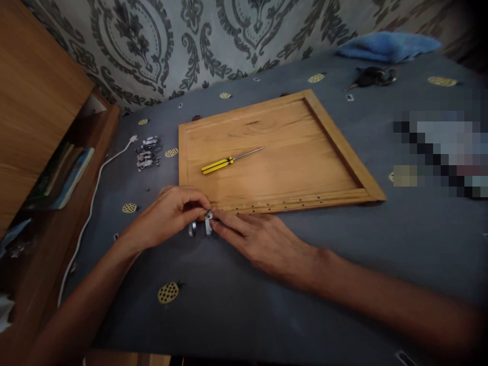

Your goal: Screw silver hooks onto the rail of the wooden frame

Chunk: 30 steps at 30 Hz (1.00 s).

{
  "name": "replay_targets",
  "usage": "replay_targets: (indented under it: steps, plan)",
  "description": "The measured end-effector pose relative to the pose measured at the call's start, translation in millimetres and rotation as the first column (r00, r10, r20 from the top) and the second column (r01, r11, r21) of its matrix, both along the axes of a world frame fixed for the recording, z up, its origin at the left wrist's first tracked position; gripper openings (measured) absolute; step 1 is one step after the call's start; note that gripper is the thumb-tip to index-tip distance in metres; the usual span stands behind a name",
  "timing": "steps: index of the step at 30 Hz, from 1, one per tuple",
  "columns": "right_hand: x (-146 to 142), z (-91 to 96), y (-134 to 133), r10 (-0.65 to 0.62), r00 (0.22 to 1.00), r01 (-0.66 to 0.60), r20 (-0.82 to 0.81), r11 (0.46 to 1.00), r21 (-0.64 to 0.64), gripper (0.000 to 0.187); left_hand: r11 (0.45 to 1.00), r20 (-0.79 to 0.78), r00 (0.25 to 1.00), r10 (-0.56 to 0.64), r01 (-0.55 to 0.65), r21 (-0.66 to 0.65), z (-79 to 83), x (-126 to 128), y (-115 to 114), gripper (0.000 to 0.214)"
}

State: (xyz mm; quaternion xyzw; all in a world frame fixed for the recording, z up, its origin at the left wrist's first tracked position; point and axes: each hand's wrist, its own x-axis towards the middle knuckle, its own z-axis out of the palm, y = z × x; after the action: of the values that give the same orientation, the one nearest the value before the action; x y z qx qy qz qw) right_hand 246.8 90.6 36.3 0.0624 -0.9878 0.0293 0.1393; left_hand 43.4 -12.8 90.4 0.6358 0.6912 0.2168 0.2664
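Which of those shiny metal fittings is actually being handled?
The metal fitting at the wooden panel's near-left corner, pinched by the left hand, right hand touching it. The other fittings lie piled beside the white cable, untouched.

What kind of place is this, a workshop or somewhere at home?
Most likely a room at home, probably a bedroom: a grey printed bedsheet lies under the work, patterned wallpaper covers the wall, and a wooden shelf holds books.

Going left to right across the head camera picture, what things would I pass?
Books → pile of metal fittings → small metal bracket pinched in the fingers → blue towel.
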Motion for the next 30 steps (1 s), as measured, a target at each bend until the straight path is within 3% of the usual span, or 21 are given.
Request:
replay_targets:
  steps: [10,16,22,30]
  plan:
    - [0.1,3.2,-0.1,0.002,0.999,-0.001,0.053,1.0,-0.013,0.045,1.0,-0.032,0.999,-0.001,0.001,0.002,1.0,-1.2,-1.3,0.013]
    - [0.6,2.9,-0.1,0.02,0.999,-0.018,0.032,0.998,-0.058,0.046,0.993,-0.128,0.991,0.049,-0.034,0.115,6.9,-1.2,-22.9,0.027]
    - [0.8,1.7,0.6,0.015,1.0,-0.014,0.024,0.999,-0.042,0.045,0.987,-0.24,0.968,0.074,-0.037,0.155,-14.2,14.9,-40.6,0.05]
    - [-0.7,-0.4,0.2,0.015,1.0,-0.015,0.01,1.0,-0.015,0.047,0.969,-0.185,0.975,0.124,-0.079,0.233,-30.6,18.7,-37.3,0.041]
